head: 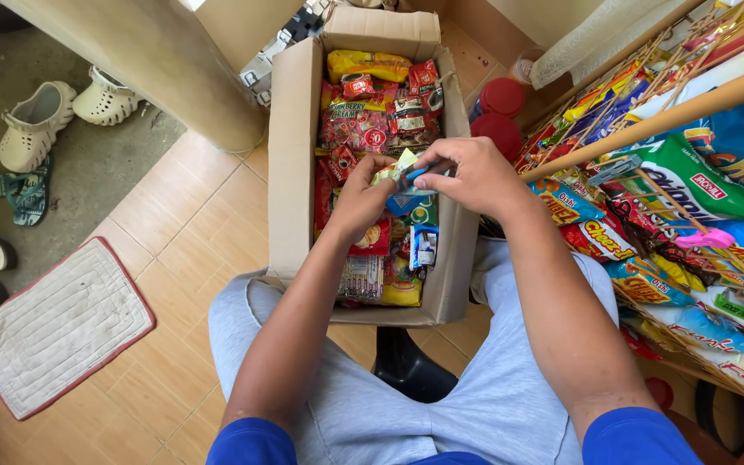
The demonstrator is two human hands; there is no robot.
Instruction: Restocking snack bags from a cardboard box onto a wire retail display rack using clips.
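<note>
A small bunch of shiny blue and yellow snack packets (406, 185) sits between both hands, just above the open brown cardboard box (293, 164). The left hand (362, 200) is closed around the bunch from the side. The right hand (467, 176) pinches the top of it with its fingers. The box is full of red and yellow snack bags (368, 120) and rests by the person's grey trousers (484, 405). A rack of bright chip bags (691, 224) stands to the right. 2 white clogs (66, 108) and a white mat with a red edge (53, 327) lie on the floor to the left.
</note>
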